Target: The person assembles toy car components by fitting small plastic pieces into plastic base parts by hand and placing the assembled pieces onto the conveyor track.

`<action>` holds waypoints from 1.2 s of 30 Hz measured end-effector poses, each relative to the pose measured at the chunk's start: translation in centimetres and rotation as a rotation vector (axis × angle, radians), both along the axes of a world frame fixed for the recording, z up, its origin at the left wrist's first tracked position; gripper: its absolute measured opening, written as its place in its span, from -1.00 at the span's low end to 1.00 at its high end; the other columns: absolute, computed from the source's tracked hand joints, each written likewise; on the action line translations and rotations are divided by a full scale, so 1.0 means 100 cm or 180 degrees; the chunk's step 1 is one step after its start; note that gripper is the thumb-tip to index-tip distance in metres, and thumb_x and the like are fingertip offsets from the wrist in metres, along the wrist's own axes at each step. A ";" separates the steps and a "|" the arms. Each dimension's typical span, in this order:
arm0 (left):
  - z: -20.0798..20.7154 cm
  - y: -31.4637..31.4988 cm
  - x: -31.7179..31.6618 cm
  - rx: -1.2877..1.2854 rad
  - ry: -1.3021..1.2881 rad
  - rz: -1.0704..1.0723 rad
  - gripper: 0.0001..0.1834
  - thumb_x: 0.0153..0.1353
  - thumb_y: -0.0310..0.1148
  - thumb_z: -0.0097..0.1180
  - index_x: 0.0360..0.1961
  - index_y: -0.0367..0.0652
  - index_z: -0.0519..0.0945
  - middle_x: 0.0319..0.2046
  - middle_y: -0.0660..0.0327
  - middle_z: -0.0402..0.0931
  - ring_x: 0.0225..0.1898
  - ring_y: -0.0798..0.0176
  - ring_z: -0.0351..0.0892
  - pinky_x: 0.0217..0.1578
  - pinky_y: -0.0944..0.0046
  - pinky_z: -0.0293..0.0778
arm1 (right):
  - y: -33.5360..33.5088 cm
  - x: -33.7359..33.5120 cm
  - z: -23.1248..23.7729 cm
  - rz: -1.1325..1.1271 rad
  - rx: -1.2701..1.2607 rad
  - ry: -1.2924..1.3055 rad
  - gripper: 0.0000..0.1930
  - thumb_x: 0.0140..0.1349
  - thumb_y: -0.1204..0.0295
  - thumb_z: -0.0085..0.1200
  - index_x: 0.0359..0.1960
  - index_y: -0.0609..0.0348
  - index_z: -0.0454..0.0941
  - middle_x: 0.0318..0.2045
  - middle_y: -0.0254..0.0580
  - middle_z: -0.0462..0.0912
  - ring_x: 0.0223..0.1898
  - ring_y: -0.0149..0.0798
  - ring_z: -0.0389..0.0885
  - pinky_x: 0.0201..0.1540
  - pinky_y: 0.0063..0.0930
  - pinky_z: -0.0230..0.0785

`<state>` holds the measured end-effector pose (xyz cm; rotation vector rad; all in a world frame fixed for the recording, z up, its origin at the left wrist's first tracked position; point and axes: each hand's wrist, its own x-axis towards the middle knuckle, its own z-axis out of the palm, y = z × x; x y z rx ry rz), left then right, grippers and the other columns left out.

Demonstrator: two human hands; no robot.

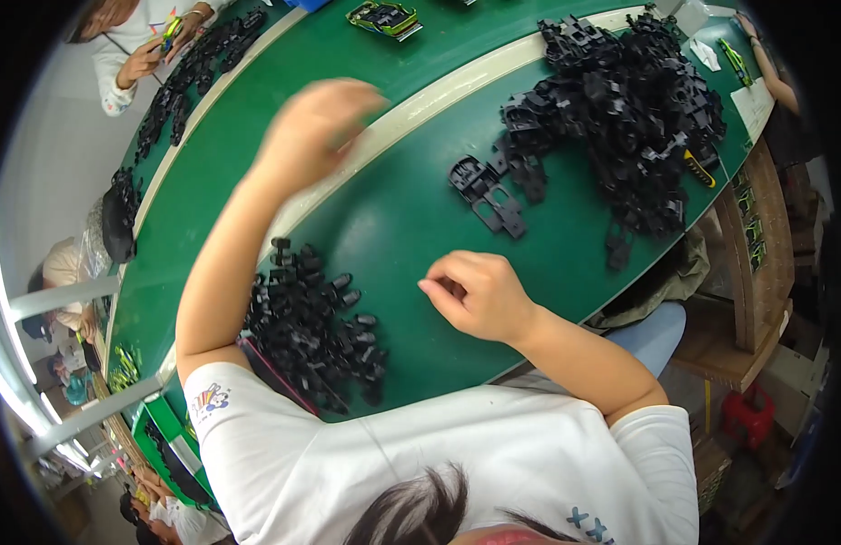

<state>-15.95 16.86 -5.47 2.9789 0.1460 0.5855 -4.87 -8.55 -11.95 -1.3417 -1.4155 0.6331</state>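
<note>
My left hand is stretched out over the pale rail that borders the green conveyor, and motion smears its fingers. Beyond it on the conveyor lies a black and yellow-green part. Above the green worktop, my right hand is curled closed, and whatever its fingers may hold is hidden. Small black plastic pieces are heaped under my left forearm. Two black molded plastic frames lie ahead of my right hand, beside a large pile of similar black parts.
A yellow-handled tool rests at the large pile's right edge. Across the conveyor, a person's hands hold a yellow-green part near more black pieces. Another person's arm reaches in at right. A wooden shelf stands beside the worktop.
</note>
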 end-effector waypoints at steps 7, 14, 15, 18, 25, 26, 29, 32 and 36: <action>-0.034 -0.120 0.021 -0.0153 0.0626 -0.0259 -0.56 -0.09 -0.53 0.13 -0.08 -0.11 0.48 0.10 0.01 0.34 0.20 -0.08 0.28 0.16 0.02 0.28 | -0.010 0.002 0.002 0.0330 0.0132 0.0015 -0.92 0.04 0.50 0.18 -0.49 0.20 0.52 -0.51 -0.09 0.56 -0.48 -0.03 0.56 -0.41 -0.26 0.42; 0.002 -0.118 -0.061 -0.1531 -0.0886 0.1693 -0.52 0.13 -0.64 0.11 0.08 -0.14 0.33 -0.23 0.06 0.51 -0.30 0.26 0.59 -0.36 0.37 0.51 | -0.008 -0.001 -0.001 0.0423 0.0414 -0.0675 -0.95 0.08 0.54 0.14 -0.41 0.22 0.56 -0.46 -0.19 0.55 -0.50 -0.22 0.55 -0.42 -0.38 0.42; 0.005 -0.121 -0.077 -0.1758 -0.1198 0.1877 -0.55 0.17 -0.60 0.10 0.08 -0.17 0.29 -0.26 0.05 0.53 -0.35 0.27 0.60 -0.39 0.37 0.51 | -0.002 -0.009 0.003 0.0529 0.0535 -0.0950 -0.87 0.07 0.55 0.13 -0.31 0.16 0.58 -0.34 -0.22 0.60 -0.30 -0.13 0.58 -0.22 -0.28 0.45; 0.009 -0.142 -0.097 -0.2229 -0.2393 0.2132 -0.60 0.24 -0.52 0.09 0.05 -0.30 0.25 -0.37 0.11 0.53 -0.46 0.37 0.58 -0.52 0.44 0.46 | 0.028 -0.046 0.018 0.0675 0.1480 -0.1358 -0.78 0.07 0.55 0.12 -0.20 0.12 0.56 -0.20 -0.26 0.61 -0.10 -0.10 0.55 -0.03 -0.22 0.40; -0.006 -0.180 -0.106 -0.2845 -0.3485 0.2357 -0.62 0.28 -0.47 0.03 0.11 -0.27 0.34 -0.44 0.23 0.47 -0.55 0.45 0.46 -0.60 0.49 0.34 | 0.032 -0.039 0.004 0.0763 0.0604 -0.1838 -0.62 -0.01 0.44 0.25 -0.10 0.15 0.51 -0.19 -0.18 0.59 -0.09 -0.06 0.51 -0.02 -0.22 0.38; -0.007 -0.185 -0.104 -0.2961 -0.3482 0.2300 -0.63 0.29 -0.46 0.02 0.11 -0.26 0.35 -0.45 0.23 0.47 -0.54 0.45 0.46 -0.60 0.49 0.33 | 0.029 -0.029 0.006 0.0575 0.0680 -0.1670 -0.60 -0.02 0.42 0.28 -0.09 0.15 0.50 -0.22 -0.17 0.58 -0.14 -0.06 0.52 -0.06 -0.24 0.39; -0.014 -0.198 -0.100 -0.3245 -0.3396 0.2237 -0.66 0.32 -0.47 -0.04 0.11 -0.25 0.37 -0.47 0.22 0.47 -0.53 0.44 0.47 -0.58 0.48 0.34 | 0.017 -0.008 0.014 0.0383 0.0198 -0.1602 -0.59 -0.02 0.43 0.29 -0.08 0.14 0.49 -0.20 -0.16 0.57 -0.14 -0.07 0.52 -0.08 -0.28 0.41; -0.015 -0.202 -0.098 -0.3541 -0.3364 0.2179 -0.68 0.33 -0.47 -0.09 0.10 -0.24 0.39 -0.48 0.22 0.48 -0.54 0.43 0.47 -0.57 0.49 0.32 | 0.013 0.004 0.018 0.0556 -0.0354 -0.1319 -0.58 0.00 0.43 0.28 -0.06 0.13 0.48 -0.17 -0.16 0.57 -0.17 -0.08 0.52 -0.11 -0.30 0.42; -0.018 -0.201 -0.095 -0.3863 -0.3186 0.2019 -0.67 0.31 -0.48 -0.12 0.10 -0.22 0.40 -0.53 0.25 0.47 -0.57 0.45 0.45 -0.60 0.50 0.28 | 0.010 0.000 0.007 0.0639 0.0281 -0.1795 -0.69 0.04 0.47 0.24 -0.14 0.14 0.54 -0.22 -0.17 0.60 -0.22 -0.09 0.55 -0.13 -0.31 0.44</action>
